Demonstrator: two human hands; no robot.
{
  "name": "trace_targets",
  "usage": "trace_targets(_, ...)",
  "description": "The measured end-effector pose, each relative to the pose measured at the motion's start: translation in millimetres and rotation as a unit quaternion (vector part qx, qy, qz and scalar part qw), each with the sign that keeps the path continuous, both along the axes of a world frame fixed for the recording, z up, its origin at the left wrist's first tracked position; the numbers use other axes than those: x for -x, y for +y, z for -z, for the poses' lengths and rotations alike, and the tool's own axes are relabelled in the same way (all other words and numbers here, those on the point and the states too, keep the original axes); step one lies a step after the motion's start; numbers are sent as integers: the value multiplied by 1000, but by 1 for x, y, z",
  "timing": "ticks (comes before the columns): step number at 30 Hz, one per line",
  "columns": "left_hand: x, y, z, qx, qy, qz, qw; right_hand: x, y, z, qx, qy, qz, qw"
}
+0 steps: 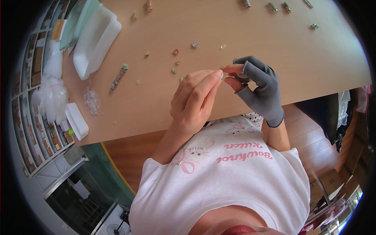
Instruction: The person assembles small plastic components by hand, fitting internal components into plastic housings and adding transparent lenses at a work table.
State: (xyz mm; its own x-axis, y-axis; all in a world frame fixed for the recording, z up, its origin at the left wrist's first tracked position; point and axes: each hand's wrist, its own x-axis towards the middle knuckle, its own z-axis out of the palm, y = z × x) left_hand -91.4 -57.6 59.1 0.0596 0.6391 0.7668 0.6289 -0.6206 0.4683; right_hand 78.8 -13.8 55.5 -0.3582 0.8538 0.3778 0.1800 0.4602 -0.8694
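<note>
My bare left hand [194, 94] pinches a small whitish piece [221, 75] between thumb and fingertips, just above the tabletop. Facing it is my right hand [263, 86], in a grey glove with bare fingertips. Its index fingertip meets the small piece, and the thumb curves in just below. Something pale shows inside the right hand's curled fingers, too hidden to name. Beyond the left hand lie several small ring-like pieces, among them a red one [176, 51], a yellow one [178, 62] and a silver one [194, 44]. A small clear piece [223, 47] lies farther off.
A long white tray [80, 58] and a pale green basket [74, 33] stand at the left. Near them are a speckled stick-shaped stack [118, 77], a heap of clear bits [92, 101] and a small white box [77, 121]. Coiled stacks [272, 7] lie at the far edge.
</note>
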Motion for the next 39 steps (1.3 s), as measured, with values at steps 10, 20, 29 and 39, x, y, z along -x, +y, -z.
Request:
trace_targets(10, -10, -3, -2, 54, 45, 22, 997, -10, -4, 4, 297, 151, -62, 941)
trace_targets(20, -18, -11, 6, 159, 1, -14, 987, -29, -9, 9, 318, 103, -65, 940)
trace_targets(29, -23, -26, 40, 308, 9, 15, 951, -60, -28, -6, 483, -39, 57, 873)
trace_targets(39, -22, -31, 44, 309, -53, -12, 949, -40, -24, -1, 337, -83, 45, 937)
